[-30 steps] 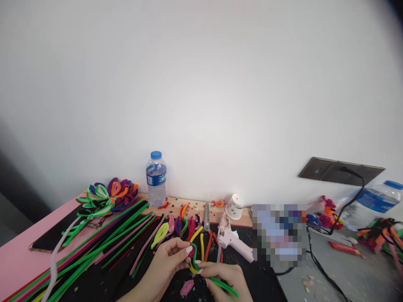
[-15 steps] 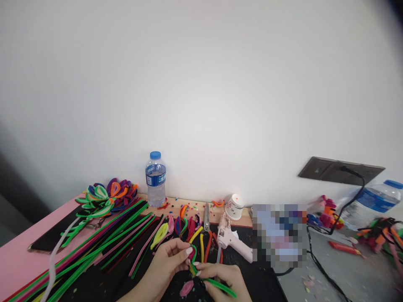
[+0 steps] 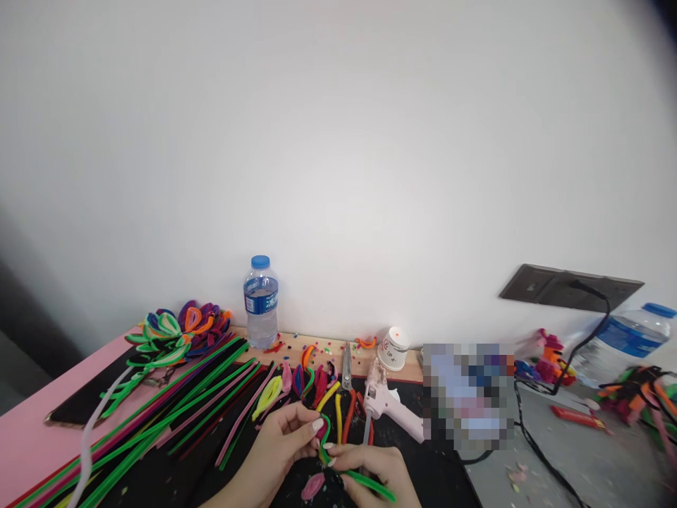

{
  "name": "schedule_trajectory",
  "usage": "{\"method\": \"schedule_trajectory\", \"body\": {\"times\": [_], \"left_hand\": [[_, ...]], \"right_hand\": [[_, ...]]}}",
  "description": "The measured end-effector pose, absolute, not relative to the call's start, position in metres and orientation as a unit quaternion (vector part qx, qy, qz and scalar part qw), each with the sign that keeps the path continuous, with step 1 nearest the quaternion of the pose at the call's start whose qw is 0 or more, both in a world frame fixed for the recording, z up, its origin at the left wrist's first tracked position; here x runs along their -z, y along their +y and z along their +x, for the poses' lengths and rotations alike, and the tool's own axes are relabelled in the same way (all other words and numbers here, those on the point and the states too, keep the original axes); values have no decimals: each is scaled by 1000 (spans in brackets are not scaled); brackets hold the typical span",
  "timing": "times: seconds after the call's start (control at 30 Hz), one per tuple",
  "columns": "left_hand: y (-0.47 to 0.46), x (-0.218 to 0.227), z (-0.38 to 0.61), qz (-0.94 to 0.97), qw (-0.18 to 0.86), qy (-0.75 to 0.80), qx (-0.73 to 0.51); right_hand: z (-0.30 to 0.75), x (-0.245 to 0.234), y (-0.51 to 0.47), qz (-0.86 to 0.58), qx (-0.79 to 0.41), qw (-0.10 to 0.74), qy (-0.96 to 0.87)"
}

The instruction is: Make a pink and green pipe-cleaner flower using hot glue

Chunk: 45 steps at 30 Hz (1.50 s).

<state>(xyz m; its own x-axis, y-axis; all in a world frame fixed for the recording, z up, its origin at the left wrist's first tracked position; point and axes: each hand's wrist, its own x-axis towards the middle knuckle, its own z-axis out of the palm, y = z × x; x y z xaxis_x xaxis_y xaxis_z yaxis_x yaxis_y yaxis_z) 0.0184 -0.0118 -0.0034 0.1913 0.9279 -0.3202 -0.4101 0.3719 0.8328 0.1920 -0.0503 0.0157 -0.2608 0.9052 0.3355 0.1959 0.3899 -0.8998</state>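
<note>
Low in the middle of the view, my left hand and my right hand are both pinched on a green pipe cleaner. Its upper end curls into a loop at my left fingertips, and the rest runs down to the right under my right fingers. A pink folded petal piece lies on the black mat just below my hands. Short bent pieces in yellow, red and pink lie just beyond my fingers.
Long green, pink and red pipe cleaners fan out at left, with a bundle of looped petals. Behind stand a water bottle, scissors, a pink glue gun and a small cup. A cable and second bottle are at right.
My right hand has edged a little to the left and up along the green pipe cleaner. The left hand keeps its pinch in place.
</note>
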Motion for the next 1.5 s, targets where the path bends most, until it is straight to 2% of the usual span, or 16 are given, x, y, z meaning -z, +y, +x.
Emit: {"method": "schedule_trajectory", "body": {"times": [1.5], "left_hand": [[-11, 8, 17, 315, 713, 418, -467]], "right_hand": [[194, -7, -47, -391, -377, 454, -706]]}}
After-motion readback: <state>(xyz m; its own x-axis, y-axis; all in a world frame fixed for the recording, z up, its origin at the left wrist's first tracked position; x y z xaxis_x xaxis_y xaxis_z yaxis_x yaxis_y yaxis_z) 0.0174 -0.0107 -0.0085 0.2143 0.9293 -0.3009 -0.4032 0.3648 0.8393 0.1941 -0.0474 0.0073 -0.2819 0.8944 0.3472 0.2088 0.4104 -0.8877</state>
